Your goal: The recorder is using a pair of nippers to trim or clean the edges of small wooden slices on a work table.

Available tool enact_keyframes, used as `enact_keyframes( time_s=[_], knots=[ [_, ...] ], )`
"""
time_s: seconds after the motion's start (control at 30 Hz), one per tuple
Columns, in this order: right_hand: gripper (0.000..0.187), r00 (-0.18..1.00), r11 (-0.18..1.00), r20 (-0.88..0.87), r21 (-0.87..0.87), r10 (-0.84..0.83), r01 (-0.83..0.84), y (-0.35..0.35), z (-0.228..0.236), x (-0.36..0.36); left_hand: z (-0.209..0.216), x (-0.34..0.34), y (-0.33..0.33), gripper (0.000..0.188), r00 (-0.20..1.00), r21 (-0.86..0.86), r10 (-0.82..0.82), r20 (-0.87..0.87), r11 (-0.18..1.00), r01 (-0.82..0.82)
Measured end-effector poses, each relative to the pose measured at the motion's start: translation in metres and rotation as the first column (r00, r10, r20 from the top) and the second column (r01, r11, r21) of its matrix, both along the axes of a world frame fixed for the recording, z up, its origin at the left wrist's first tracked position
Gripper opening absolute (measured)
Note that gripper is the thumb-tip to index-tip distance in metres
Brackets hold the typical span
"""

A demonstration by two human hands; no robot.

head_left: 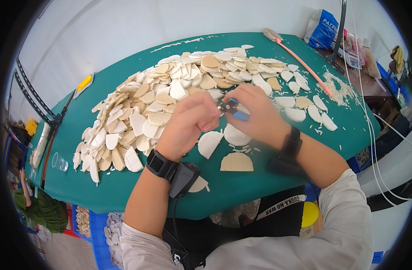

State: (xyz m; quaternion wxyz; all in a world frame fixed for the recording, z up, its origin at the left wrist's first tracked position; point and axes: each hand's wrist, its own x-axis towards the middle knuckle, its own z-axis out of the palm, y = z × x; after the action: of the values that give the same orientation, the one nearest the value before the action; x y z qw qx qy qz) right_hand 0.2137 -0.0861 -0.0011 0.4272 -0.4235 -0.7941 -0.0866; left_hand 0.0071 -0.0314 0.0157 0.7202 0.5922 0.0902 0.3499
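My right hand (259,114) is closed around blue-handled nippers (235,111), their dark jaws pointing toward my left fingertips. Close to the jaws, my left hand (194,118) has its fingers pinched together; whatever they hold is mostly hidden, with only a small pale bit showing at the tips. Just below my hands lie several flat, rounded white and cream pieces, among them a white piece (210,144) and a scored cream half-round piece (236,163). A large heap of similar pieces (143,101) spreads behind and to the left of my hands. Thin offcuts are scattered around.
The green table (125,189) carries a pink-handled brush (302,63) beside a mound of scraps (343,92). A clear cup (59,162) lies at the left, a yellow cutter (84,83) farther back. White cables (367,108) hang at the right. Blue bins (99,238) and another person's green garment (43,209) are lower left.
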Motion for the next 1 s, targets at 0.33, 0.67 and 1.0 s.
enact_keyframes(
  time_s=[0.33,0.67,1.0],
  knots=[
    [0.03,0.998,0.999,0.031,0.006,-0.054,0.053,-0.002,0.003,0.0,-0.004,0.0,0.003,0.017,0.999,-0.037,-0.029,0.025,0.999,0.03],
    [0.028,0.978,0.986,0.125,0.047,-0.167,0.162,-0.001,0.003,0.009,-0.006,0.002,0.005,0.019,0.999,-0.066,0.005,0.038,0.998,-0.002],
    [0.035,0.991,0.989,0.073,0.099,-0.114,0.106,0.0,0.007,0.01,-0.007,0.001,0.004,0.017,0.999,-0.037,0.03,0.022,0.999,-0.029]
  ],
)
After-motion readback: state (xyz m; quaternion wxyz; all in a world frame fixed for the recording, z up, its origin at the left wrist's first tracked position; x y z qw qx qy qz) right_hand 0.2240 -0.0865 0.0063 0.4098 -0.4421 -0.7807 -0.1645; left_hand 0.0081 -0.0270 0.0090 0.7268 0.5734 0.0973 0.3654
